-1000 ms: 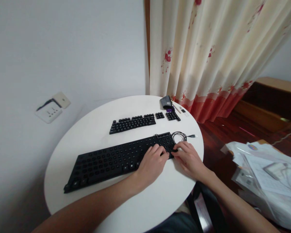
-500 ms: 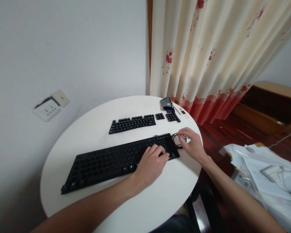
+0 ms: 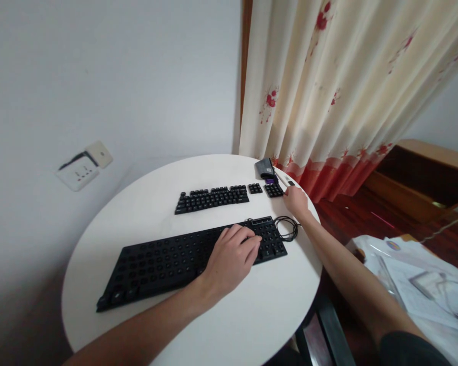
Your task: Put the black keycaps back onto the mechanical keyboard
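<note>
A black keyboard [image 3: 164,262] with most of its keycaps off lies at a slant on the round white table [image 3: 217,325]. My left hand [image 3: 232,254] rests on its right half, fingers bent and lying over the key area, with nothing seen in them. Beyond it, loose black keycaps [image 3: 213,199] are laid out in rows, with a small block of keycaps [image 3: 255,188] beside them. My right hand [image 3: 295,202] is at the right end of the number-pad keycaps [image 3: 274,190], fingertips pinched on a dark keycap there, mostly hidden.
A coiled black cable [image 3: 288,229] lies off the keyboard's right end. At the back stand a grey pouch [image 3: 264,168], a purple item [image 3: 269,181] and a slim white tool [image 3: 286,179]. Papers in plastic [image 3: 416,284] lie to the right. A curtain [image 3: 301,101] hangs behind the table.
My right hand has moved from the coiled cable away from me to the number-pad keycaps. My left hand has shifted slightly left on the keyboard.
</note>
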{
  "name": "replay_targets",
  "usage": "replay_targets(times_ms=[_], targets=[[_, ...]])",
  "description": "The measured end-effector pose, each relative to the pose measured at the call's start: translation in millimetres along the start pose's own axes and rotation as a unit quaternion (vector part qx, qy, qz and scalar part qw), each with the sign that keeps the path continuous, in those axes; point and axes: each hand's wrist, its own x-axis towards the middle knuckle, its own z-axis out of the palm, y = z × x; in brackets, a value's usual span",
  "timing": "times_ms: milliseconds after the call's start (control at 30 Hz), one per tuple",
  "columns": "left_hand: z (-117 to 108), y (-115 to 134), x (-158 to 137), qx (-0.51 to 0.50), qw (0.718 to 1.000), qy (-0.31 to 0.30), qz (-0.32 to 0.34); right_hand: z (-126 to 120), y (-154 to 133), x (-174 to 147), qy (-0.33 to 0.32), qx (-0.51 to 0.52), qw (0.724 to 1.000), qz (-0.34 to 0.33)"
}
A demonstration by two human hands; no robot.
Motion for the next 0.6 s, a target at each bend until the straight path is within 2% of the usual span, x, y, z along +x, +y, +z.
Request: replay_targets(times_ms=[167,300,400,500,600], targets=[[0.9,-0.4,-0.5,-0.005,1.000,-0.010,-0.005,-11.7,7.3,-10.1,0.019,0.010,1.000,0.015],[5.1,-1.6,-1.8,-0.013,0.999,-0.048,0.002,-32.9,19.0,-48.0,0.054,0.140,0.988,-0.019],[9.2,1.9,-3.4,-0.018,0.995,-0.092,0.025,-42.8,25.8,-92.1,0.007,0.284,0.957,-0.064],[13.4,8.6,-5.2,-0.008,0.991,-0.129,0.045,-44.7,26.9,-134.3,-0.050,0.385,0.920,-0.043],[17.2,14.5,-6.6,0.011,0.987,-0.150,0.055,-43.2,24.4,-162.8,-0.081,0.429,0.899,-0.018]])
